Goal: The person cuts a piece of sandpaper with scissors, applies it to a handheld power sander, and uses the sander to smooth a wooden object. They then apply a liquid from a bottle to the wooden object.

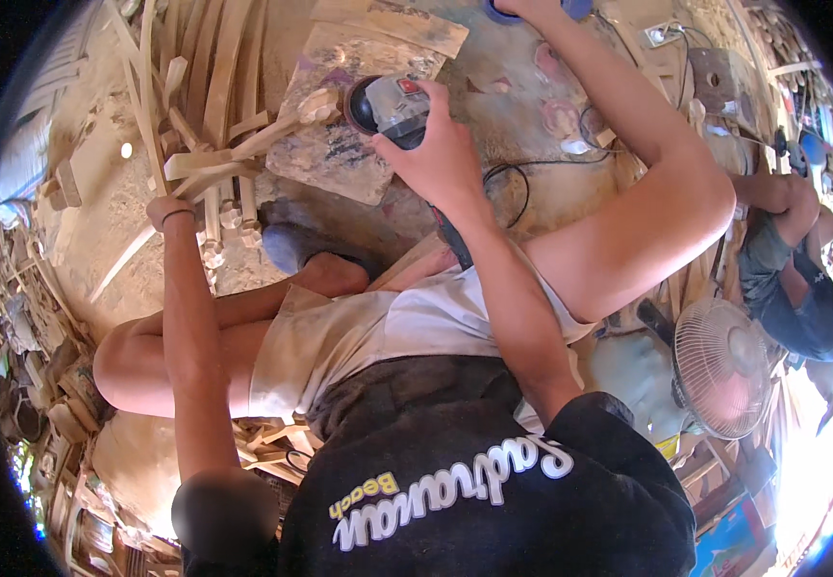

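My right hand (441, 154) is wrapped round the head of a grey angle grinder (399, 113) fitted with a dark round disc. The grinder's body runs back under my forearm toward my lap. Close against the disc is the knobbed end of a pale wooden piece (287, 125), which slants down to the left. At its lower end my left hand (168, 210) is closed around the wood, its fingers mostly hidden. A worn flat board (340, 168) lies on the ground beneath the disc and the knobbed end.
Long wooden strips (229, 72) and shaped wooden pieces lie to the left and ahead. A black cable (522, 183) loops right of the grinder. At right stand a fan (724, 365) and a seated person (792, 269). Wood scraps (70, 404) pile up at far left.
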Demonstrator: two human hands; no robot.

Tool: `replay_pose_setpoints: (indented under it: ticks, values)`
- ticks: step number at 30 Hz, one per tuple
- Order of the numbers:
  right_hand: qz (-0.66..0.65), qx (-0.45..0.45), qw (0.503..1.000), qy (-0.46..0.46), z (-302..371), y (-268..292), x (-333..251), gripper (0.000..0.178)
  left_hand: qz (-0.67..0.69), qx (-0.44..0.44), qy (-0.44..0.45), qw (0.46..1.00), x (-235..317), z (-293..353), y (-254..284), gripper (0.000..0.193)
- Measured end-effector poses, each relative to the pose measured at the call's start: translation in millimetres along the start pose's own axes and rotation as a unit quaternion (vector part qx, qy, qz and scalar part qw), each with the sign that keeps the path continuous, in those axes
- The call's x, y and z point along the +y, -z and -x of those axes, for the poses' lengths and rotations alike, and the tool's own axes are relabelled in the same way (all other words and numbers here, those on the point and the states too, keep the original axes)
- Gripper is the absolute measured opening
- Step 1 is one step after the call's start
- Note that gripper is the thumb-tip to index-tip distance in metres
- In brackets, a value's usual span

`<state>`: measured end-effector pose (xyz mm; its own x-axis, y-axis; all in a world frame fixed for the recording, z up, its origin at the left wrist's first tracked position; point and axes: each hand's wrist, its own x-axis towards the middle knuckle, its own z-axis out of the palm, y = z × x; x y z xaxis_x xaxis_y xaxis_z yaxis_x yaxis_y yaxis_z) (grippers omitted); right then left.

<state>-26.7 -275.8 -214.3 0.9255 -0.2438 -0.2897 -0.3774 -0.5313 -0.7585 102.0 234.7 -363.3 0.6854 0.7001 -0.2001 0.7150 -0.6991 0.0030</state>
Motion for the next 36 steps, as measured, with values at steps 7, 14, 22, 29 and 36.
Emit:
replay_pose_setpoints:
  ticks: [7,14,22,29,36]
  values:
    - [-0.066,0.068,0.995,0.026,-1.7,11.0,-9.2,0.082,0.683,-0.15,0.182,0.691,-23.2,-35.0,15.6,0.049]
    - [-0.072,0.126,0.989,0.0,-1.8,27.1,3.1,0.083,0.25,0.347,-0.11,0.898,13.5,48.5,43.2,0.06]
    - [-0.113,0.145,0.982,0.04,0.6,36.0,-1.6,0.082,-0.058,0.042,-0.585,0.808,140.1,169.2,46.2,0.05]
    - [-0.065,0.146,0.984,0.083,8.1,37.2,4.1,0.083,0.009,-0.074,-0.63,0.773,134.0,172.8,62.2,0.044]
    - [-0.068,0.052,0.993,0.076,30.0,62.6,-55.2,0.076,0.231,-0.071,-0.491,0.837,91.3,190.7,96.4,0.039]
